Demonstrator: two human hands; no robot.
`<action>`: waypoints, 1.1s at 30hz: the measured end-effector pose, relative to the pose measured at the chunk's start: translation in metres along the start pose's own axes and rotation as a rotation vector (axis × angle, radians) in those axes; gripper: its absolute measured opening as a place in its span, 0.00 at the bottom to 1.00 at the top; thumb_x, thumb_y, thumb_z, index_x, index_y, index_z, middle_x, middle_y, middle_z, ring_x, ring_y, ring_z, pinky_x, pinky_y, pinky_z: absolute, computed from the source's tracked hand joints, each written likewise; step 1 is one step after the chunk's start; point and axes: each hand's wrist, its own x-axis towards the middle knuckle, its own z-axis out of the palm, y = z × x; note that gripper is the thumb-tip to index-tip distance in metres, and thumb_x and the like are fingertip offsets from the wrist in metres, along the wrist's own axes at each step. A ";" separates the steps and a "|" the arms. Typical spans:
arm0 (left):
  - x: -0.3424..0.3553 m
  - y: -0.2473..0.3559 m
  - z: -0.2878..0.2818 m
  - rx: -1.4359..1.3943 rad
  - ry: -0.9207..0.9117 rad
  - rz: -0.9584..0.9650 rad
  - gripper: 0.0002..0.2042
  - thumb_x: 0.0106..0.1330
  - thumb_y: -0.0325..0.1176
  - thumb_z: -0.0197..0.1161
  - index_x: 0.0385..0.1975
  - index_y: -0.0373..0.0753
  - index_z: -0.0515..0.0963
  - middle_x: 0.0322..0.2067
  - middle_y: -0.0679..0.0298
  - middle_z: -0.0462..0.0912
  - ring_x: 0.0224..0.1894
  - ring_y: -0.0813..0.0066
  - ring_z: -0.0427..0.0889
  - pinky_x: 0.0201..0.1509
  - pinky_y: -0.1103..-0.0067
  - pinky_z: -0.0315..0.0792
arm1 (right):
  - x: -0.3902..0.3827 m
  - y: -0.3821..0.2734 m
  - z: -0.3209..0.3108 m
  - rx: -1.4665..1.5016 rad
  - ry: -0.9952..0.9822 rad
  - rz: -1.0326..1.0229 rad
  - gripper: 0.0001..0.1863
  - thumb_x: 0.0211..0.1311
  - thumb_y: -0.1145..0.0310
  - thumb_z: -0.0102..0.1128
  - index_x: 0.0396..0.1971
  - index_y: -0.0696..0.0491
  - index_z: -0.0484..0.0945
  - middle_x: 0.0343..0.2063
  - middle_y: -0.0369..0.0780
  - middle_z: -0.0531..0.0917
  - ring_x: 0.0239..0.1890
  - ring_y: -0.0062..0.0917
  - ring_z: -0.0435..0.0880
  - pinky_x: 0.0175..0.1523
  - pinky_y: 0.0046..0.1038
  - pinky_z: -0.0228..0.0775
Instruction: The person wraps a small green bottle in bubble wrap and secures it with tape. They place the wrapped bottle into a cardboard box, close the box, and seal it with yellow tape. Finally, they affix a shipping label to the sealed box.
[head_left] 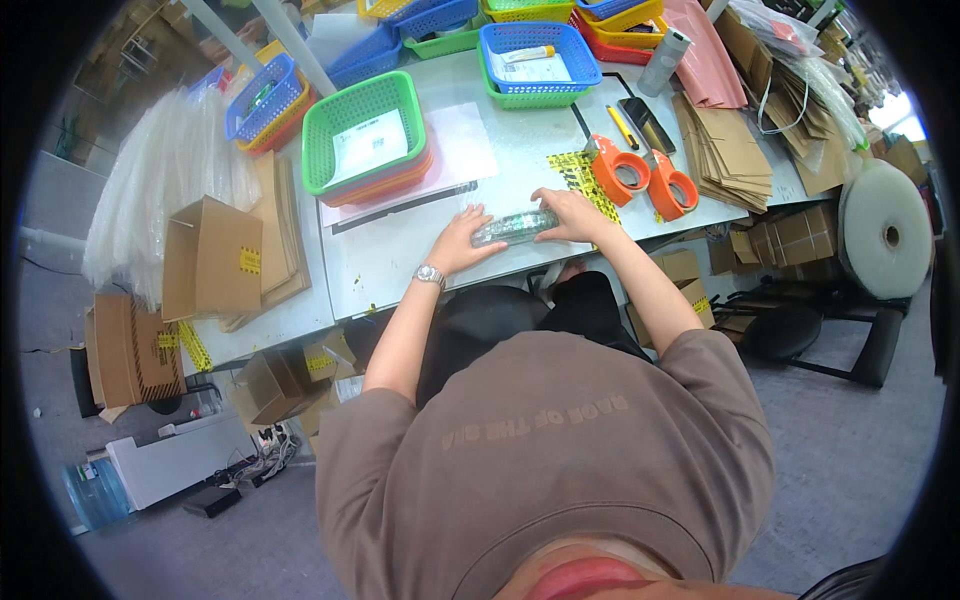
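Bubble-wrapped bundle (514, 227) is lying on the white table (400, 262), both hands pressing on it. Left hand (463, 241) fingers are lying flat together on its left end, right hand (567, 214) fingers curling over the right end, orange tape dispensers (642, 176) sitting just right.

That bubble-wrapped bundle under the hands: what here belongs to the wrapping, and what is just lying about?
In hand:
- clear bubble-wrapped cylindrical bundle
- left hand
- right hand

Lying about:
- two orange tape dispensers
- green plastic basket
- open brown cardboard box
- big bubble-wrap roll
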 end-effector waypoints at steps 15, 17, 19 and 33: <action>0.026 0.054 0.024 0.492 0.212 -0.042 0.35 0.51 0.42 0.71 0.61 0.40 0.67 0.63 0.56 0.66 0.67 0.61 0.63 0.71 0.57 0.52 | 0.010 0.003 0.025 -0.114 0.330 -0.127 0.34 0.53 0.60 0.65 0.60 0.52 0.67 0.61 0.44 0.68 0.65 0.38 0.64 0.70 0.43 0.52; 0.037 0.045 0.025 0.510 0.267 0.012 0.32 0.46 0.42 0.74 0.53 0.40 0.71 0.51 0.57 0.75 0.57 0.61 0.72 0.64 0.62 0.61 | 0.006 -0.006 0.034 -0.208 0.422 -0.147 0.32 0.50 0.62 0.68 0.57 0.52 0.69 0.56 0.43 0.72 0.61 0.38 0.68 0.66 0.43 0.56; 0.052 0.042 0.016 0.501 0.172 0.005 0.30 0.44 0.41 0.75 0.49 0.41 0.72 0.43 0.59 0.77 0.51 0.61 0.76 0.58 0.65 0.66 | 0.011 -0.012 0.022 -0.194 0.420 -0.108 0.32 0.47 0.63 0.69 0.55 0.51 0.71 0.53 0.43 0.73 0.58 0.39 0.69 0.63 0.42 0.59; 0.033 -0.028 -0.014 -0.640 -0.052 -0.276 0.29 0.75 0.52 0.43 0.62 0.30 0.65 0.53 0.60 0.80 0.58 0.70 0.75 0.63 0.74 0.65 | 0.028 -0.008 0.002 -0.025 -0.263 -0.294 0.27 0.44 0.54 0.74 0.42 0.55 0.83 0.41 0.45 0.82 0.45 0.40 0.81 0.51 0.35 0.72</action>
